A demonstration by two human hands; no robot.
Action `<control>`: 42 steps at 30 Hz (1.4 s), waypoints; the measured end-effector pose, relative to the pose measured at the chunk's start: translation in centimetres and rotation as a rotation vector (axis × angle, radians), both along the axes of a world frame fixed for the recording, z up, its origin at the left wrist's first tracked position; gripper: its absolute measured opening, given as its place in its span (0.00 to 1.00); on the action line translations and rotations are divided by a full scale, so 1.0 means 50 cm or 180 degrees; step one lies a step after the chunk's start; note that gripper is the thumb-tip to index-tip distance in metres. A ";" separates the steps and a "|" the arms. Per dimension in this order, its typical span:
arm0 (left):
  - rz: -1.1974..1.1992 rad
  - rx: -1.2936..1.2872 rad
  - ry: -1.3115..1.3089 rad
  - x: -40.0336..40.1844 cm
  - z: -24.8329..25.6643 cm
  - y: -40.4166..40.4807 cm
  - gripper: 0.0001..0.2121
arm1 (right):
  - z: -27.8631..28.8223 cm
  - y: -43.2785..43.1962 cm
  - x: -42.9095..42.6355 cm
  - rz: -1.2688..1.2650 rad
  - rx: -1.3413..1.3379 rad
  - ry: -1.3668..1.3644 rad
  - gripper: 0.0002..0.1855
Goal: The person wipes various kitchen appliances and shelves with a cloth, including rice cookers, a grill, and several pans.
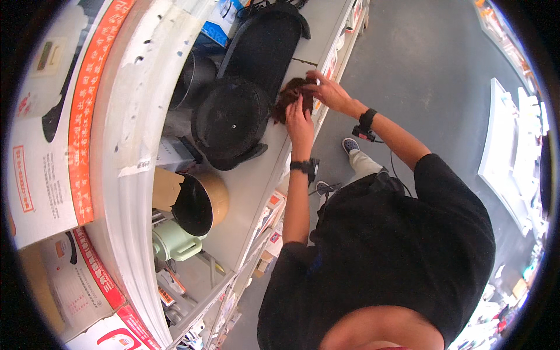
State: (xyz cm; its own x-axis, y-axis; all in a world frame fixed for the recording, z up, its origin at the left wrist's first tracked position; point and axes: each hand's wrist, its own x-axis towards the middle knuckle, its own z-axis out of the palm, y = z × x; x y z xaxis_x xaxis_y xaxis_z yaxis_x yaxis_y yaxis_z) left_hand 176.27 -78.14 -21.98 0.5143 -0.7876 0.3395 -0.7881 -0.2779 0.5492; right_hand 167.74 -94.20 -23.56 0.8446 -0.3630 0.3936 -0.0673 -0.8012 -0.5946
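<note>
A crumpled dark brown bundle, apparently cloth (286, 97), lies at the front edge of a grey shelf (245, 205). My left hand (300, 120) presses on its near side with the fingers curled over it. From the right, my right hand (329, 92) reaches onto the same bundle, its fingers partly spread and touching the top. Just left of the bundle rests a round black pan (232, 120), overlapping a long black griddle tray (267, 48). The underside of the bundle is hidden.
A gold-sided pot (216, 201) lies tipped beside a mint-green handled pot (175, 240). Behind stand a dark pot (199, 76) and a blue box (221, 22). A white shelf upright (135, 118) and printed cartons (48, 175) border the left. Grey floor (407, 57) lies right.
</note>
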 end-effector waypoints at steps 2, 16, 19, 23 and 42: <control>0.0040 0.0123 -0.0193 -0.002 0.006 -0.037 0.24 | -0.003 -0.029 -0.003 -0.0347 -0.0559 0.0088 0.19; 0.0667 0.0412 0.0220 -0.040 0.034 0.310 0.22 | 0.008 0.304 0.003 0.0606 -0.0526 0.0174 0.25; 0.1227 0.0349 0.0431 -0.052 0.045 0.447 0.22 | 0.021 0.413 0.019 0.1128 -0.0736 0.0254 0.24; 0.2138 0.0305 0.0464 -0.056 0.036 0.627 0.22 | 0.013 0.599 0.075 0.1747 -0.0943 0.0131 0.21; 0.2163 -0.0042 0.0634 -0.075 0.017 0.792 0.22 | 0.009 0.709 0.125 0.2772 -0.1059 0.0120 0.20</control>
